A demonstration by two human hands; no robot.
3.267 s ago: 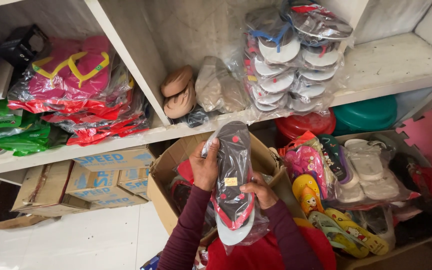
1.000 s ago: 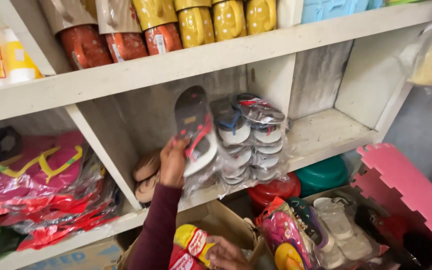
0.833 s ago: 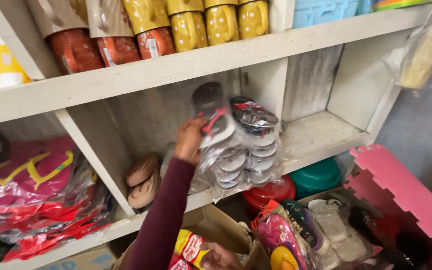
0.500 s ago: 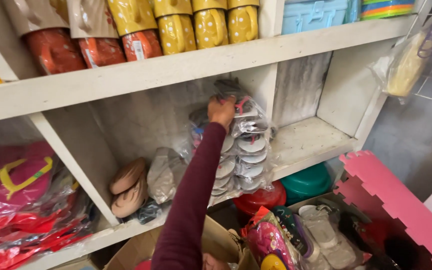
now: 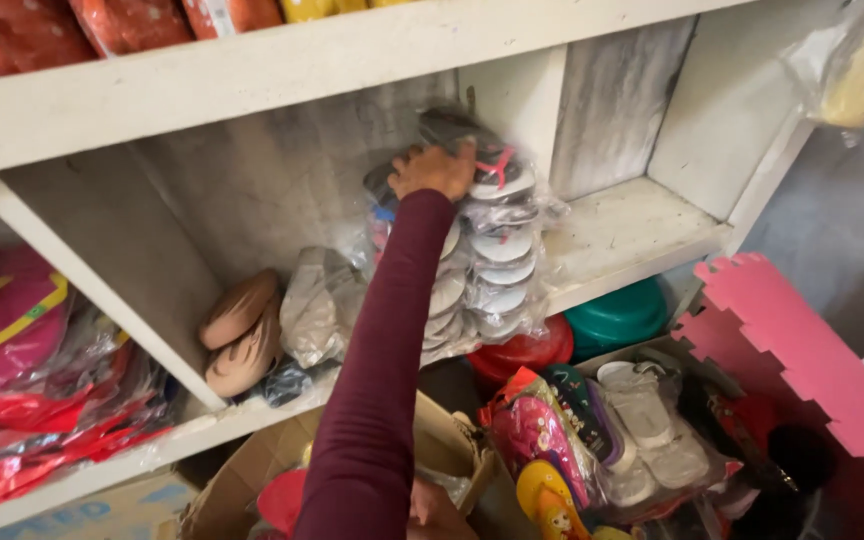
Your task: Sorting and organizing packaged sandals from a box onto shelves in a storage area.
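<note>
1. The left hand [image 5: 434, 170] is reached up into the middle compartment of the white wooden shelf [image 5: 632, 225], the arm being covered by a maroon sleeve [image 5: 377, 380].
2. The hand is laid palm-down on the topmost bagged flip-flop pair [image 5: 482, 165], with the fingers spread over its plastic wrapping; whether the pair is gripped or only pressed cannot be told.
3. That pair, grey-soled with a red strap, is seen lying on top of the stack of bagged flip-flops [image 5: 477, 265], which stands on the shelf board against the back wall, just beside the upright divider [image 5: 512, 95].
4. The stack is made up of white-soled pairs, each wrapped in clear plastic and piled one over another.
5. To the left of the stack, a crumpled clear bag [image 5: 317, 310] is seen, and further left a pair of tan sandals [image 5: 240, 332] is leaned on the same board.
6. The right hand [image 5: 430, 505] is seen only in part at the bottom edge, below the stack, resting at the cardboard box [image 5: 452, 440]; whether it is clenched or slack cannot be told.
7. Below the stack, under the shelf board, a red basin [image 5: 527, 352] and a teal basin [image 5: 617, 315] are stored side by side.
8. A pink foam mat [image 5: 802, 350] is propped well to the right of the stack.
</note>
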